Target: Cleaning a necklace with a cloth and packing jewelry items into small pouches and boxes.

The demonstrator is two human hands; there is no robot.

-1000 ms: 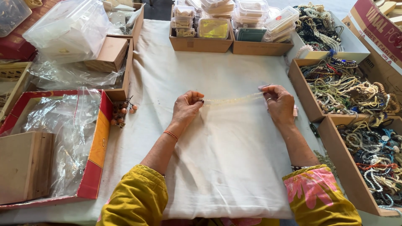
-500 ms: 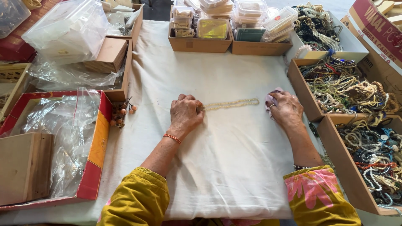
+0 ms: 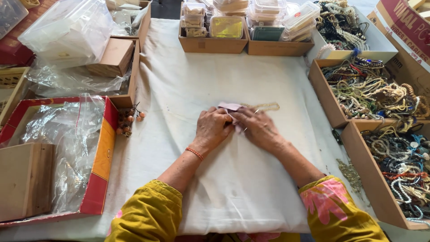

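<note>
Two hands meet at the middle of a white cloth (image 3: 233,188) covering the table. Left hand (image 3: 214,127) and right hand (image 3: 259,129) pinch a pale pink pouch (image 3: 229,106); a cream bead necklace (image 3: 265,106) extends from it toward the right edge. Cardboard trays of beads (image 3: 358,89) line that edge.

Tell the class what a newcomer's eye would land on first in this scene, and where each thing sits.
At the centre, the left hand and right hand meet over a small pale pink tag and a cream beaded string on the white cloth. Open cardboard trays of tangled bead necklaces fill the right side; a red box holding clear plastic bags sits at left.
</note>
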